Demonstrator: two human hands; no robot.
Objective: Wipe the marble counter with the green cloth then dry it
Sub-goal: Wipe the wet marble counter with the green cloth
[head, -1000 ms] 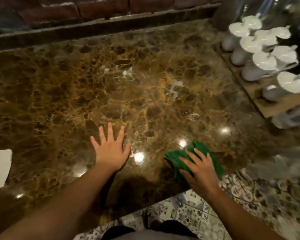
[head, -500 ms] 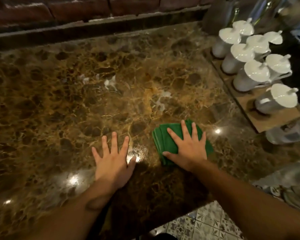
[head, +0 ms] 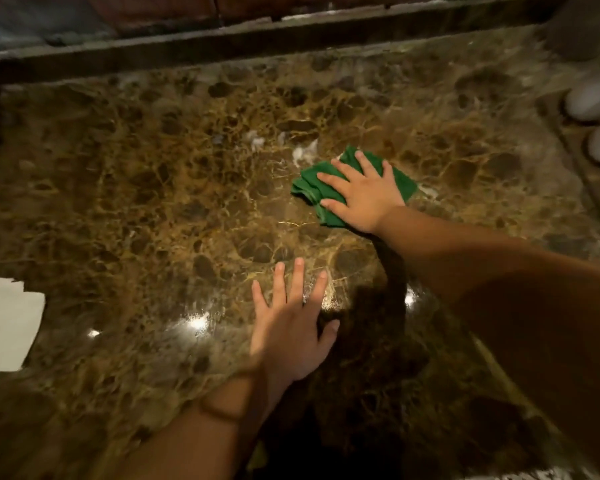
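Note:
The brown marble counter (head: 153,188) fills the view, glossy with light spots near its front. A folded green cloth (head: 312,185) lies right of the counter's middle. My right hand (head: 361,192) presses flat on the cloth with fingers spread, covering most of it. White foamy smears (head: 303,152) sit just beyond the cloth's far left corner. My left hand (head: 291,327) rests flat on the bare marble nearer to me, fingers apart, holding nothing.
A white paper or towel (head: 7,323) lies at the counter's left edge. White lidded pots (head: 593,95) stand on a wooden board (head: 575,150) at the far right. A dark ledge (head: 257,39) and brick wall bound the back.
My right hand has pushed the green cloth away from the front edge toward the counter's middle, up to the foamy smears. My left hand stays flat on the marble.

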